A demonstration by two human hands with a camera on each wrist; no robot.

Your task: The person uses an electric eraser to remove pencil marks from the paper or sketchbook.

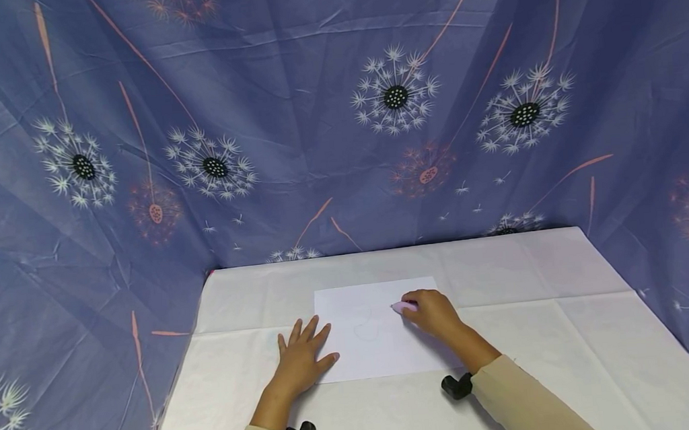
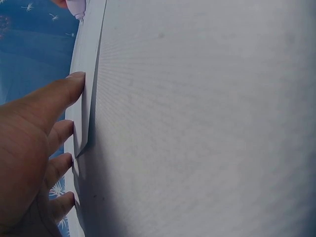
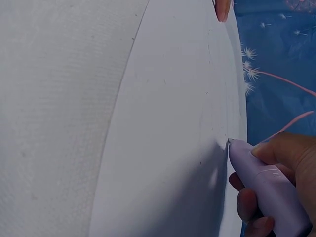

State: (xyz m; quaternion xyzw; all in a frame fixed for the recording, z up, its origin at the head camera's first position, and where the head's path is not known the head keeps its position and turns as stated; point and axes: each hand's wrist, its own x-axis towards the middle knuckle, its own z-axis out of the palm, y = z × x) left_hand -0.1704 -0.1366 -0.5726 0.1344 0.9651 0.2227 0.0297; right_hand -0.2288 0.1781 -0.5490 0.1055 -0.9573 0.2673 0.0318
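Note:
A sheet of white paper (image 1: 362, 364) lies flat on the table, with a faint curved line (image 1: 366, 335) drawn near its middle. My right hand (image 1: 436, 314) grips a thick lavender pen (image 3: 269, 185), thumb on one side and curled fingers on the other. The pen's narrow tip (image 3: 230, 141) points at the paper; whether it touches is hard to tell. At the sheet's left edge my left hand (image 1: 298, 366) rests with its fingers spread. In the left wrist view its thumb (image 2: 74, 86) lies on the paper's edge. The right palm is hidden.
A white cloth (image 1: 531, 342) with fold lines covers the table. Behind and beside it hangs a blue curtain (image 1: 300, 110) with a dandelion print. Black wrist-worn pieces (image 1: 456, 387) sit below both hands, close to the beige sleeves (image 1: 525, 396).

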